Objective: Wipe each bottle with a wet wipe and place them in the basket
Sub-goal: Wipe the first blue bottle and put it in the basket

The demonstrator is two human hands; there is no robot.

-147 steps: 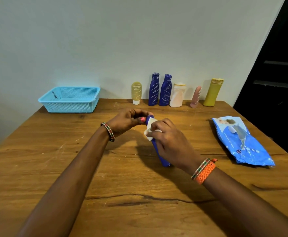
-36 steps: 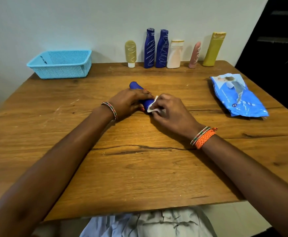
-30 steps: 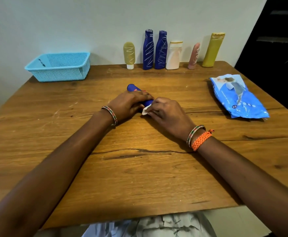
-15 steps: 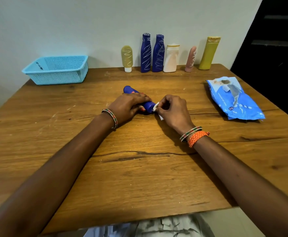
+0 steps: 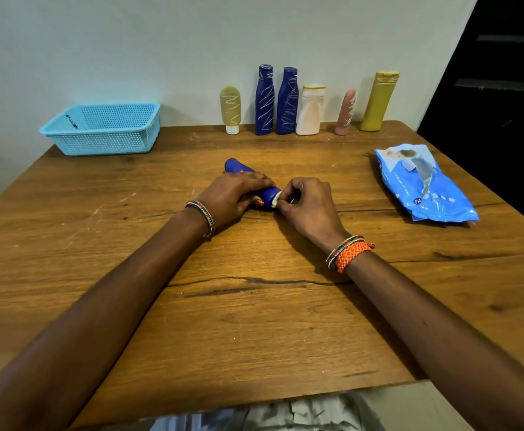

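A dark blue bottle (image 5: 237, 166) lies on its side in the middle of the wooden table (image 5: 254, 321). My left hand (image 5: 234, 195) grips its middle from above. My right hand (image 5: 309, 205) pinches a small white wet wipe (image 5: 275, 201) against the bottle's near end. Several more bottles stand in a row at the wall: an olive tube (image 5: 230, 109), two dark blue bottles (image 5: 275, 100), a white one (image 5: 309, 111), a pink one (image 5: 346, 112) and a yellow-green one (image 5: 378, 102). The light blue basket (image 5: 102, 129) sits at the far left.
A blue pack of wet wipes (image 5: 422, 181) lies on the right side of the table. A dark doorway opens beyond the table's right edge. Bare wood stretches between my arms and toward the basket.
The bottle went from held upright above the table to lying flat. Over the last second my right hand slid the wipe toward the bottle's near end and bunched it smaller.
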